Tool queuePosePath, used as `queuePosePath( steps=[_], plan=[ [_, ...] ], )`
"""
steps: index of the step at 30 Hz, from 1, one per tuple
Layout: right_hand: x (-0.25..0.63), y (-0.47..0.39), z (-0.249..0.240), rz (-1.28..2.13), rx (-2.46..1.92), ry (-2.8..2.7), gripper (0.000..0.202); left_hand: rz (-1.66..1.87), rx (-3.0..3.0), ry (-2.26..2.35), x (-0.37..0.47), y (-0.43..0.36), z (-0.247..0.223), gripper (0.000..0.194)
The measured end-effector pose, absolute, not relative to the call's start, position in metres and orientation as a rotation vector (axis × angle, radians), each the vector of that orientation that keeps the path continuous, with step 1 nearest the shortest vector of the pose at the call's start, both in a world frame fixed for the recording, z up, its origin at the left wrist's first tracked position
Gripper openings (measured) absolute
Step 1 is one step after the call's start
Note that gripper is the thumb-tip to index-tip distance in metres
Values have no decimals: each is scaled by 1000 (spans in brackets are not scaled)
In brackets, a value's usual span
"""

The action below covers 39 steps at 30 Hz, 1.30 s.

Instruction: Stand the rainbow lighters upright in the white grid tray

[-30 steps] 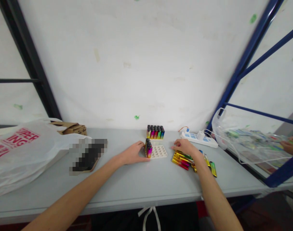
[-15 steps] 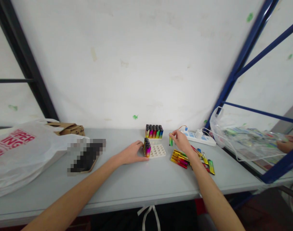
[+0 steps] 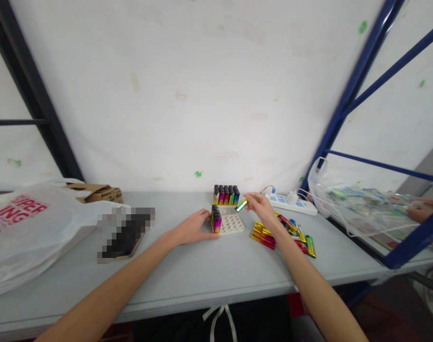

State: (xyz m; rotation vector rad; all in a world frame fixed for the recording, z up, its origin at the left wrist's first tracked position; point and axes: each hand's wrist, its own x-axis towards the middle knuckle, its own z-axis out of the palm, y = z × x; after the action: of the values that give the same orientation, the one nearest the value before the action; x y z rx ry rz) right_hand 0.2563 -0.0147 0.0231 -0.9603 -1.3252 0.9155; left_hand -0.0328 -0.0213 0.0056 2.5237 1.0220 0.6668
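My right hand (image 3: 258, 205) pinches a shiny green-and-gold lighter (image 3: 241, 205) and holds it tilted, just above the far right of a white tray (image 3: 234, 224) with rows of round holes. Around the tray's left end lies my left hand (image 3: 193, 228), thumb at the near corner and fingers at the far side, holding it. A row of black-topped lighters (image 3: 217, 221) in purple and gold stands upright in the tray's left end. Behind it, another block of upright lighters (image 3: 226, 195) fills a second tray. Loose lighters (image 3: 262, 234) lie in a pile right of the tray.
A white power strip (image 3: 293, 204) with plugs and cables lies behind the pile. To the left are a phone (image 3: 131, 237), a white plastic bag (image 3: 42, 232) and brown cardboard (image 3: 98, 192). Beyond the blue rack post (image 3: 348, 104), another person's hand (image 3: 421, 212) shows over plastic bags.
My right hand has moved left with the lighter, from above the table beside the tray to over it; the lighter has gone from upright to tilted. My left hand stays put.
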Motion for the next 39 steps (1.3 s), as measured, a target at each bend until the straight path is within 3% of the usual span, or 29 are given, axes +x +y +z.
queuePosePath(
  steps=[10,13,15,21,29,39],
  plan=[
    [244,-25,24,1309,-722,-1134,39,639,2551,1018,-33,-19,4,64],
    [242,-30,26,1363,-744,-1208,50,638,2545,1021,-33,-20,4,62],
    [239,-33,27,1362,-784,-1274,52,632,2547,1027,-32,-21,5,61],
    [231,-33,28,1284,-878,-1411,31,618,2530,1009,-34,-21,8,59],
    [224,-34,25,1300,-1076,-1347,63,579,2492,887,-41,-21,16,67],
    [213,-30,17,1110,-1180,-1255,47,530,2489,889,-40,-24,17,70]
  ],
)
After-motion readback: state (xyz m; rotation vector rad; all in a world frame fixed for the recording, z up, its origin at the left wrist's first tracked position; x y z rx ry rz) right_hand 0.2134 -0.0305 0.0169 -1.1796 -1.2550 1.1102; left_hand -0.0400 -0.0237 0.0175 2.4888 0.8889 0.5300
